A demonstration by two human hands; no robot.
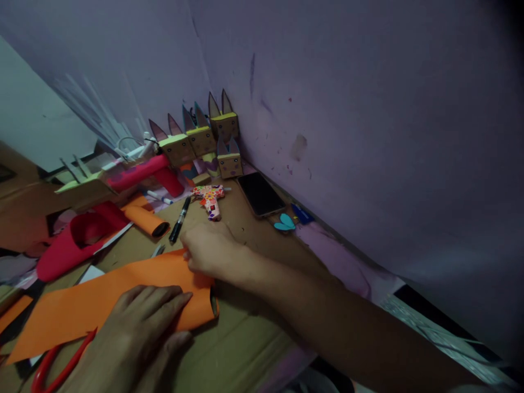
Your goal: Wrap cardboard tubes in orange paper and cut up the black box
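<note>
An orange craft sheet (98,289), foam or thick paper, stretches across the cardboard, and its right end is rolled round a tube. My left hand (143,322) grips the rolled end, fingers over the top and thumb on the near side. At the sheet's far edge my right hand (210,248) is closed, its fingertips curled onto the orange material. Red-handled scissors (65,363) lie partly under the sheet and beside my left hand. Just beyond my right hand are a black marker (180,220) and a flower-patterned glue gun (210,197).
A phone (261,194) lies near the wall, with blue cutouts (285,222) beside it. Several cardboard boxes with ears (176,147) stand at the back. A second orange roll (146,219), a red tube (143,173) and a red curved piece (65,254) lie left. Cardboard (241,327) covers the work surface.
</note>
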